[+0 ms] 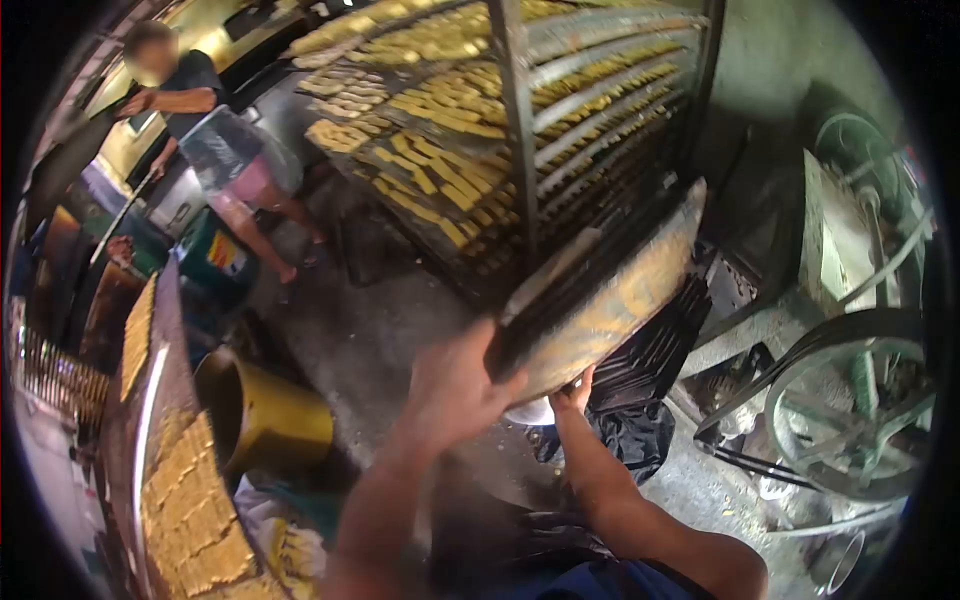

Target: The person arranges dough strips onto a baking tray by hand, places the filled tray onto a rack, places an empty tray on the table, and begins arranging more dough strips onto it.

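Observation:
A dark-edged baking tray (615, 310), its broad face smeared pale and yellowish, is held up on a tilt in front of me. My left hand (460, 385), somewhat blurred, grips its near left edge. Under the lower edge, my right hand (573, 390) has its fingers around the rim, partly hidden by the tray. Whether this is one tray or several together, I cannot tell. Behind and below it, a stack of dark trays (665, 350) is partly covered from view.
A tall rack (518, 130) bears trays of yellow baked pieces (430, 175). At left are a table with flat golden pieces (190, 495) and a yellow bucket (290, 420). A belt-driven machine wheel (860, 410) stands right, a black plastic bag (645, 440) nearby. Another person (215, 140) stands upper left.

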Tool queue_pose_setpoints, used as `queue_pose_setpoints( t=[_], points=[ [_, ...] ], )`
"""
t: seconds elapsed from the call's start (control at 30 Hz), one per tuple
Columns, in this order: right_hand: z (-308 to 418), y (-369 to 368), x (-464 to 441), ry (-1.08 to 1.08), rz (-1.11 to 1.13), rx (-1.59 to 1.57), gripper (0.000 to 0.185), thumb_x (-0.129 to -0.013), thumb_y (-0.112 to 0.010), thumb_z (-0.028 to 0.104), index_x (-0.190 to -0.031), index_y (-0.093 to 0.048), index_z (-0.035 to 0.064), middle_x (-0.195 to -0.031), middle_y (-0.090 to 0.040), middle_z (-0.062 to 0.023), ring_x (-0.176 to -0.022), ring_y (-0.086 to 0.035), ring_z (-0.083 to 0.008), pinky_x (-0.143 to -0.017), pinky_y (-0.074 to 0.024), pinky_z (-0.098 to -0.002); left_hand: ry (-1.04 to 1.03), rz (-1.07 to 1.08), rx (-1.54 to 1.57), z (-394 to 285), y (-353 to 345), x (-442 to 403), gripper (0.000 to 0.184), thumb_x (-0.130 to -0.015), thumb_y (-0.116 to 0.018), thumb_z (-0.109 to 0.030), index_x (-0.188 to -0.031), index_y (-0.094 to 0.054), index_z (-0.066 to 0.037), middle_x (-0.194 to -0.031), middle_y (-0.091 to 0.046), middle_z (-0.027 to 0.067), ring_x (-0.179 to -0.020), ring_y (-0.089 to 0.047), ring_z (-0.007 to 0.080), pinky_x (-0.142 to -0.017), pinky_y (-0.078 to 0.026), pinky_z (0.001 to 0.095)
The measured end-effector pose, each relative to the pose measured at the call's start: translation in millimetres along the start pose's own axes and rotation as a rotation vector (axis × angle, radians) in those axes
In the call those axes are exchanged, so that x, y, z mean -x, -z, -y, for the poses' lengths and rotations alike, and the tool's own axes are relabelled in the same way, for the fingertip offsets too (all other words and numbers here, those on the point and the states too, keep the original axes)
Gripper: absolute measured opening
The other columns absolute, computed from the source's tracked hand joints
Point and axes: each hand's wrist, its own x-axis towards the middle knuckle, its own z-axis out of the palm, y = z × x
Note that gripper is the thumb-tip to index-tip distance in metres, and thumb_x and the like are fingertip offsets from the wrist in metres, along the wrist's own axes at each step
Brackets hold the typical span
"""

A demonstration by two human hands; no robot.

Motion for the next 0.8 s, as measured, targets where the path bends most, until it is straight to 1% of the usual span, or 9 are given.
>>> queue_pose_setpoints(
  t=[0.1, 0.13, 0.3, 0.33, 0.43, 0.47, 0.57, 0.7, 0.8],
  points=[
    [-20, -33, 52, -0.105, 0.107, 0.125, 0.075, -0.089, -0.06, 0.053, -0.149, -0.035, 0.0152, -0.153, -0.037, -0.0055, -0.138, -0.034, -0.0292, -0.117, -0.0243, -0.0469, 0.05, -0.093, 0.006, -35, 50, 42, 0.044, -0.075, -0.078, -0.031, -0.099, -0.06, 0.001, -0.077, -0.064, 0.0219, -0.073, -0.064, 0.042, -0.065, -0.05, 0.045],
    [-25, -49, 72, -0.157, 0.109, 0.148, 0.08, -0.082, -0.069, 0.058, -0.142, -0.046, 0.0116, -0.145, -0.048, -0.0095, -0.129, -0.046, -0.0345, -0.108, -0.0379, -0.0537, 0.093, -0.11, 0.021, -48, 66, 55, 0.042, -0.076, -0.078, -0.031, -0.101, -0.061, 0.0, -0.078, -0.065, 0.0207, -0.071, -0.065, 0.041, -0.065, -0.051, 0.0441],
    [-38, -124, 156, -0.173, -0.148, 0.257, 0.048, -0.09, -0.063, 0.036, -0.127, -0.06, 0.0064, -0.128, -0.062, -0.0108, -0.117, -0.057, -0.0315, -0.105, -0.0429, -0.0498, 0.311, -0.277, 0.127, -109, 120, 149, 0.039, -0.078, -0.076, -0.031, -0.104, -0.063, -0.005, -0.084, -0.069, 0.0155, -0.076, -0.069, 0.0339, -0.07, -0.055, 0.0421],
    [-22, -106, 163, -0.399, 0.346, 0.36, 0.048, -0.092, -0.059, 0.036, -0.128, -0.059, 0.0044, -0.128, -0.062, -0.0129, -0.117, -0.056, -0.032, -0.105, -0.0427, -0.0489, 0.305, -0.245, 0.137, -113, 128, 173, 0.04, -0.077, -0.076, -0.029, -0.106, -0.062, -0.006, -0.088, -0.069, 0.0157, -0.082, -0.068, 0.0348, -0.071, -0.053, 0.0431],
    [2, -106, 198, -0.797, 0.353, 0.242, 0.058, -0.081, -0.073, 0.022, -0.131, -0.052, -0.0001, -0.139, -0.05, -0.018, -0.126, -0.047, -0.0342, -0.11, -0.034, -0.0528, 0.446, -0.305, 0.231, -129, 160, 262, 0.042, -0.075, -0.076, -0.026, -0.109, -0.06, -0.007, -0.092, -0.069, 0.0162, -0.088, -0.066, 0.0354, -0.072, -0.052, 0.0439],
    [-5, -133, 244, -0.72, 0.149, 0.457, 0.058, -0.083, -0.073, 0.025, -0.131, -0.052, -0.0003, -0.138, -0.051, -0.0198, -0.125, -0.048, -0.0337, -0.109, -0.035, -0.0524, 0.473, -0.326, 0.314, -136, 171, 299, 0.043, -0.074, -0.077, -0.025, -0.109, -0.06, -0.006, -0.093, -0.068, 0.0165, -0.088, -0.066, 0.0351, -0.072, -0.052, 0.0436],
    [1, -175, 285, -0.737, 0.104, 0.857, 0.056, -0.084, -0.072, 0.023, -0.13, -0.053, -0.0012, -0.136, -0.052, -0.0187, -0.122, -0.05, -0.0317, -0.107, -0.0368, -0.0492, 0.44, -0.651, 0.383, -161, 168, 389, 0.047, -0.073, -0.08, -0.022, -0.111, -0.06, -0.005, -0.096, -0.068, 0.0174, -0.086, -0.066, 0.0349, -0.072, -0.051, 0.0421],
    [-22, -210, 355, -0.83, 0.343, 1.247, 0.054, -0.085, -0.071, 0.022, -0.13, -0.054, -0.0025, -0.133, -0.054, -0.0172, -0.119, -0.052, -0.0289, -0.104, -0.0392, -0.0451, 0.667, -0.959, 0.591, -233, 111, 544, 0.057, -0.075, -0.08, -0.017, -0.124, -0.057, 0.0, -0.092, -0.067, 0.0116, -0.083, -0.066, 0.0211, -0.072, -0.051, 0.0366],
    [-49, -229, 341, -0.915, 0.523, 1.498, 0.052, -0.086, -0.071, 0.021, -0.129, -0.054, -0.0034, -0.132, -0.056, -0.0162, -0.116, -0.054, -0.0268, -0.102, -0.041, -0.0419, 0.758, -1.264, 0.846, -248, 68, 523, 0.061, -0.075, -0.079, -0.015, -0.127, -0.054, 0.004, -0.098, -0.067, 0.0084, -0.091, -0.063, 0.0162, -0.077, -0.052, 0.0344]
  ],
)
